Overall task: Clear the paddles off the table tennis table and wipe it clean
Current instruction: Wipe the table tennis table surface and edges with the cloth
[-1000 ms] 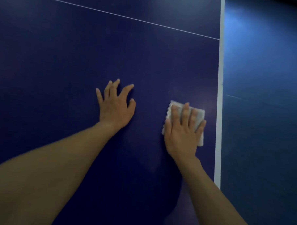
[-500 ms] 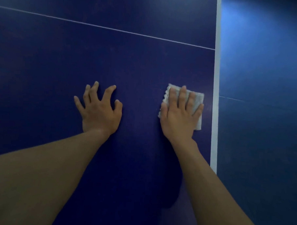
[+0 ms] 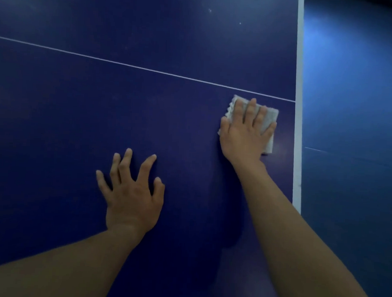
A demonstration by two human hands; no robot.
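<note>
Your right hand [image 3: 245,134] flat, fingers spread, pressing folded cloth [image 3: 267,120] onto counter [image 3: 103,99], far right, beside white edge stripe [image 3: 298,108]. Left hand [image 3: 132,195] open, empty, braced near. Cloth soft, light, bunches easily: pin middle under palm. No paddles visible.

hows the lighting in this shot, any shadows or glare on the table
Head view: dim overall; a dark shadow blob on the table between the forearms, below the left hand; soft bright glare on the floor upper right; the cloth under the right hand reads clearly.
</note>
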